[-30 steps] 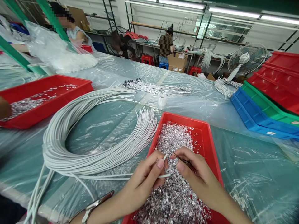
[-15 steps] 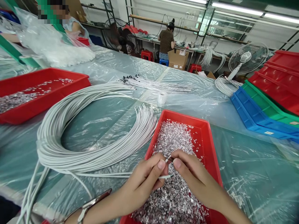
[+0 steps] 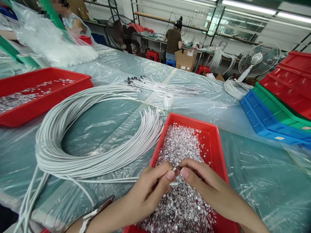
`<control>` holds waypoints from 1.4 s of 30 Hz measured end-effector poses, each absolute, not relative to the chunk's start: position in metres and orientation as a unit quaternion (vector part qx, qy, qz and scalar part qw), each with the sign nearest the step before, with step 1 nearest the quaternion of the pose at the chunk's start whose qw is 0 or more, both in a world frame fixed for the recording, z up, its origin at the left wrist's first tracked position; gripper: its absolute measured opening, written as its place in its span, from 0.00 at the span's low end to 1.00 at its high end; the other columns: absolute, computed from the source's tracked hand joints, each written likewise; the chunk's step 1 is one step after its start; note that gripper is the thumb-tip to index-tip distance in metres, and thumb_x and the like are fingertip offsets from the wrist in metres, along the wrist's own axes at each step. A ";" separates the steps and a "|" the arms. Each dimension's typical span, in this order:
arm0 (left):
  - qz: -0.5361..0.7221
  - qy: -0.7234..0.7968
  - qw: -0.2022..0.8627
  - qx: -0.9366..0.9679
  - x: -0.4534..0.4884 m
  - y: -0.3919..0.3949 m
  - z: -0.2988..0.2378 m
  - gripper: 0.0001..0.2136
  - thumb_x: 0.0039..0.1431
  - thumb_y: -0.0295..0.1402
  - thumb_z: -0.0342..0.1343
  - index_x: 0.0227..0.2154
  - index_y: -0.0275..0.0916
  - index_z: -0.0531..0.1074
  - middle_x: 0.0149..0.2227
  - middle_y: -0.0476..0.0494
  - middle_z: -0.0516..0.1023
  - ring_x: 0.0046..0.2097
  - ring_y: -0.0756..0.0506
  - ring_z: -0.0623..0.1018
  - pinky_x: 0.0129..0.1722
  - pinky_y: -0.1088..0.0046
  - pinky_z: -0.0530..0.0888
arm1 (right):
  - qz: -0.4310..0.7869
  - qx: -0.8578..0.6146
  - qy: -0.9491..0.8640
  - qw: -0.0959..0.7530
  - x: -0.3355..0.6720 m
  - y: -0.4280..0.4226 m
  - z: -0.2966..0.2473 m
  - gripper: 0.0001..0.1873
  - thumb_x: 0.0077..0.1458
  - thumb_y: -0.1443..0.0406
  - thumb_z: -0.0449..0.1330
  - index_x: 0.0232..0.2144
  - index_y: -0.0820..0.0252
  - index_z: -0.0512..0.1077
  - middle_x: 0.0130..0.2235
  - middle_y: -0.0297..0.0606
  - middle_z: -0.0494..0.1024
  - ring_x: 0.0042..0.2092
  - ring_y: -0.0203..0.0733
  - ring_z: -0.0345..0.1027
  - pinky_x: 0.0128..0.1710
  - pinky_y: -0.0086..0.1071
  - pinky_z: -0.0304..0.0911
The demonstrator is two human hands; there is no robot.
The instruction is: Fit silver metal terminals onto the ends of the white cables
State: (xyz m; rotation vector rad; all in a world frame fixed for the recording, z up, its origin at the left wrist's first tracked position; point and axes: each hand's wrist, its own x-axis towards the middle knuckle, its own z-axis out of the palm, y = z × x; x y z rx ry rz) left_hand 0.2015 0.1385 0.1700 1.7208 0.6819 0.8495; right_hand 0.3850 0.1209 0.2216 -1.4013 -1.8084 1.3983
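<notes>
the two hands have come closer together than a moment ago, and now their fingertips meet over the tray. the left hand [image 3: 148, 191] pinches the end of a thin white wire [image 3: 174, 168] between thumb and finger, a tight grip. the right hand [image 3: 204, 187] is pinched shut at the tip of that same wire, but what it holds there is too small to tell. both hands hover over the near red plastic tray [image 3: 213, 136], which is full of tiny shiny silver metal bits [image 3: 179, 207]. the wire runs left to a big loop of white wires [image 3: 80, 136] lying on the table [image 3: 255, 168] under clear plastic sheet. stacked blue, green and red trays [image 3: 274, 119] sit far right; small white labels on them are too tiny to read.
</notes>
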 end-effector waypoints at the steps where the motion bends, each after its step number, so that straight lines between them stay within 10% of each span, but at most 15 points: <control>1: 0.355 0.287 0.495 0.739 0.201 0.139 0.171 0.12 0.67 0.32 0.40 0.25 0.40 0.57 0.20 0.56 0.55 0.21 0.53 0.57 0.20 0.76 0.56 | 0.509 -0.510 -0.655 0.226 0.385 0.120 0.222 0.09 0.64 0.59 0.49 0.34 0.52 0.68 0.29 0.31 0.66 0.33 0.38 0.61 0.29 0.31 0.54; 15: 0.376 0.263 0.178 0.871 0.205 0.142 0.155 0.08 0.62 0.21 0.43 0.31 0.40 0.60 0.20 0.54 0.62 0.19 0.51 0.59 0.19 0.71 0.54 | 0.508 -0.556 -0.614 0.235 0.378 0.115 0.222 0.13 0.63 0.53 0.47 0.35 0.52 0.65 0.27 0.29 0.64 0.28 0.37 0.59 0.27 0.32 0.53; 25: 0.432 0.277 0.472 0.717 0.194 0.133 0.171 0.11 0.68 0.30 0.38 0.29 0.42 0.60 0.21 0.55 0.57 0.21 0.53 0.59 0.20 0.78 0.58 | 0.498 -0.550 -0.642 0.194 0.385 0.121 0.220 0.13 0.64 0.55 0.48 0.33 0.54 0.66 0.27 0.29 0.62 0.29 0.36 0.56 0.27 0.32 0.51; 32: 0.362 0.281 0.630 0.627 0.194 0.138 0.177 0.16 0.67 0.41 0.40 0.27 0.39 0.63 0.20 0.56 0.54 0.20 0.53 0.55 0.18 0.77 0.53 | 0.422 -0.518 -0.659 0.345 0.391 0.122 0.214 0.11 0.55 0.63 0.61 0.42 0.48 0.68 0.25 0.24 0.58 0.23 0.33 0.49 0.21 0.27 0.50; 42: 0.274 0.280 0.581 0.714 0.195 0.141 0.186 0.15 0.65 0.35 0.42 0.25 0.38 0.66 0.17 0.57 0.53 0.18 0.54 0.54 0.16 0.78 0.50 | 0.291 -0.460 -0.780 0.307 0.388 0.111 0.229 0.13 0.53 0.74 0.57 0.38 0.53 0.72 0.35 0.26 0.81 0.34 0.32 0.74 0.33 0.26 0.63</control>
